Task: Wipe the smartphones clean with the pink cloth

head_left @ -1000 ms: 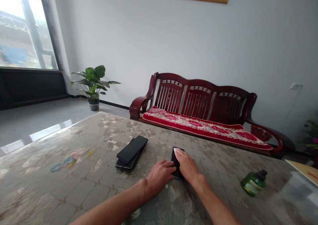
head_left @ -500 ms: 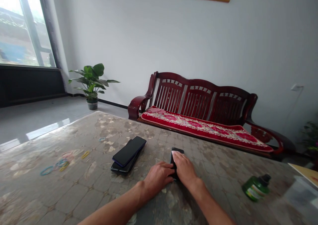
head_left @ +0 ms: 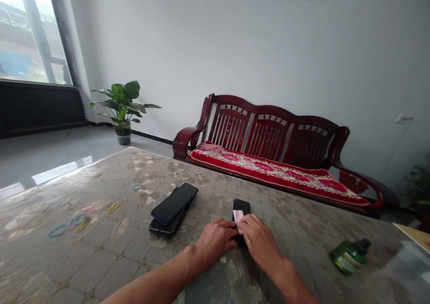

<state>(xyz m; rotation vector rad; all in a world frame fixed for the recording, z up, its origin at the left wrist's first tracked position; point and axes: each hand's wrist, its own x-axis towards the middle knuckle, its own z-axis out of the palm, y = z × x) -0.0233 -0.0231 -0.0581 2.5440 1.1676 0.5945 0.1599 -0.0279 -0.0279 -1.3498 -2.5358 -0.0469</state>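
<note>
A black smartphone (head_left: 242,205) lies on the patterned tabletop (head_left: 134,268) in front of me, its lower part covered by my hands. My left hand (head_left: 217,237) grips the phone's left edge near its lower end. In my right hand (head_left: 258,236) a pale pink cloth (head_left: 238,216) is pinched and pressed against the screen. To the left, a blue-edged smartphone (head_left: 175,203) rests askew on top of another dark smartphone (head_left: 157,227).
Loose coloured bands (head_left: 79,220) lie at the left of the table. A green bottle (head_left: 348,256) with a black cap stands at the right, near a clear plastic container (head_left: 408,263). Beyond the table are a wooden bench (head_left: 255,125) and a potted plant (head_left: 123,109).
My right hand has slid down the phone toward me with the cloth, baring more of the upper screen. The left hand stays at the phone's edge. The view has shifted slightly.
</note>
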